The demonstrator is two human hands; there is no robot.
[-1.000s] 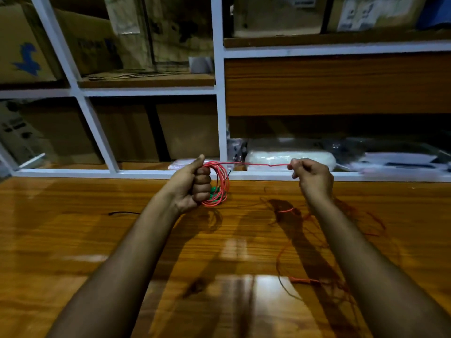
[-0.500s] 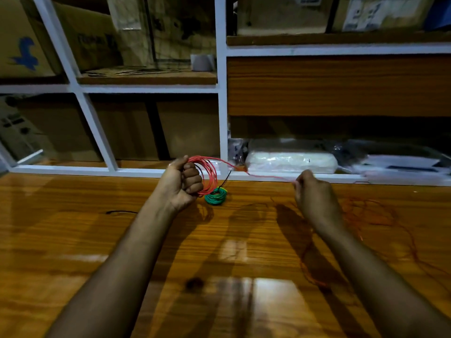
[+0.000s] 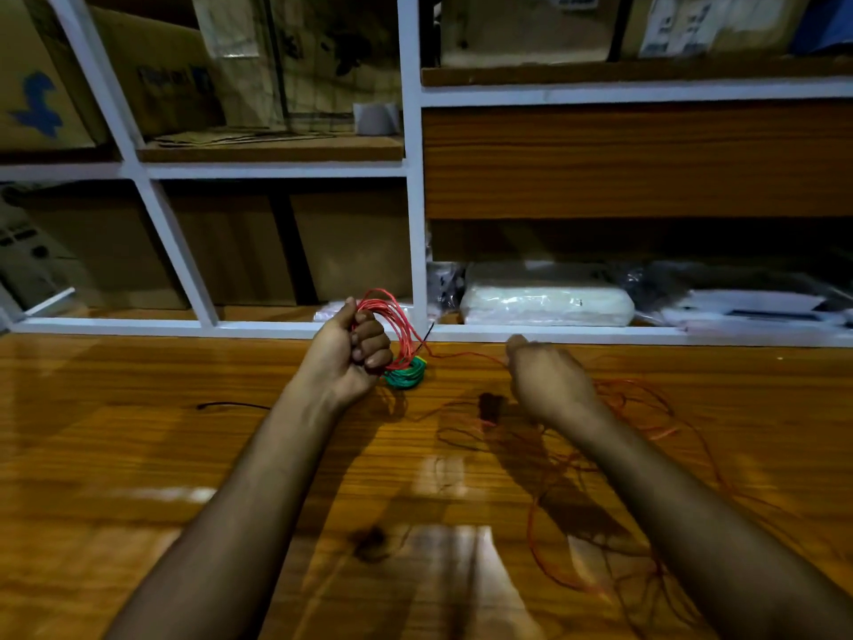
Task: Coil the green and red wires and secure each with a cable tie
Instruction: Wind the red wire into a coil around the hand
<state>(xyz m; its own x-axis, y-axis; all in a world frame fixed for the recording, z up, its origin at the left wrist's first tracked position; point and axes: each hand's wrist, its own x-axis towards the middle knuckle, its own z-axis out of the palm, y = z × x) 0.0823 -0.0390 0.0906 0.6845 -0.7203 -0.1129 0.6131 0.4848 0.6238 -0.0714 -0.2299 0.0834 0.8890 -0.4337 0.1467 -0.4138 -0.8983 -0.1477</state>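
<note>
The left hand [image 3: 353, 351] is gripping the red coil [image 3: 392, 325]; the right hand [image 3: 549, 381] is pinching the loose red wire [image 3: 466, 356], best fed taut for even loops on the bench [image 3: 138, 455].

The left hand [image 3: 353, 358] grips a coil of red wire [image 3: 397, 327] above the wooden table [image 3: 138, 455], near its far edge, with a green wire coil [image 3: 406, 374] lying just beside it. The right hand [image 3: 549, 381], blurred, pinches the strand running from the coil, and the loose wire sprawls toward the table's right edge.
</note>
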